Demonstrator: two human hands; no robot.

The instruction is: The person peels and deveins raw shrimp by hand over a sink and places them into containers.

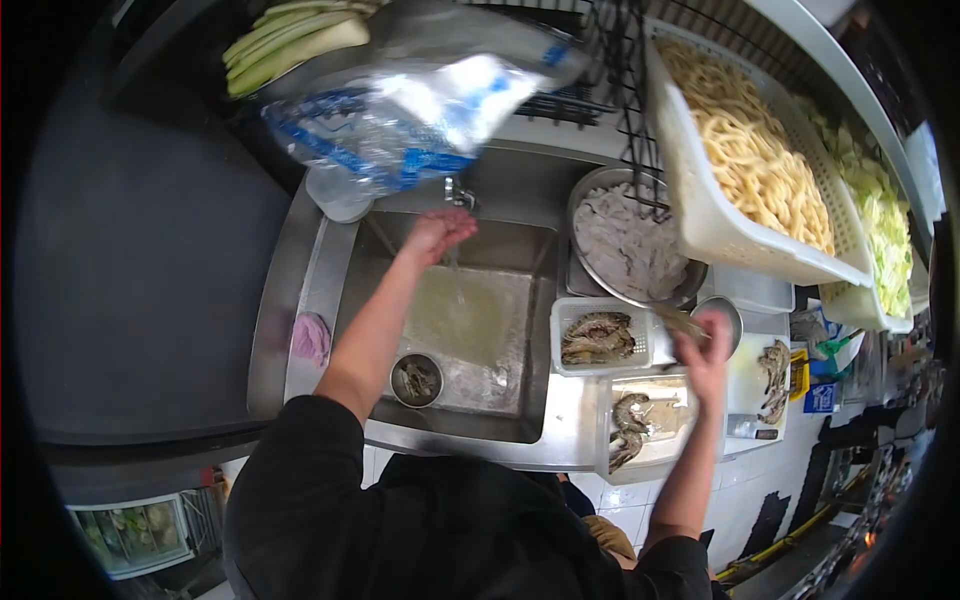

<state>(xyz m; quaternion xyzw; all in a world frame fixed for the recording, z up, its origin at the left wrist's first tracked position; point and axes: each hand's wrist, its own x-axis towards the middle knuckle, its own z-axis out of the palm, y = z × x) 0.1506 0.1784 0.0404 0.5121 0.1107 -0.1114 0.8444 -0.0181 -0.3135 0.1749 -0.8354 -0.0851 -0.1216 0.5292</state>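
My left hand [440,235] is under the tap [458,192] over the steel sink [530,390], its fingers extended and holding nothing. Water runs down below it. On the right, my right hand [706,345] is closed on a long brownish shrimp [680,321], blurred by motion, beside a round metal bowl [735,318]. To its left, whole shrimp [600,338] lie in a white perforated basket [560,350]. Nearer me, a clear tray [660,462] holds a few more shrimp [628,430]. A small metal bowl [416,402] with dark shrimp-like pieces sits in the sink.
A large steel bowl [590,275] of pale pieces [625,230] stands behind the basket. Above it juts a white crate [730,240] of thick noodles [760,150]. Plastic bags [410,120] hang over the sink's back edge. A pink cloth [311,339] lies at left.
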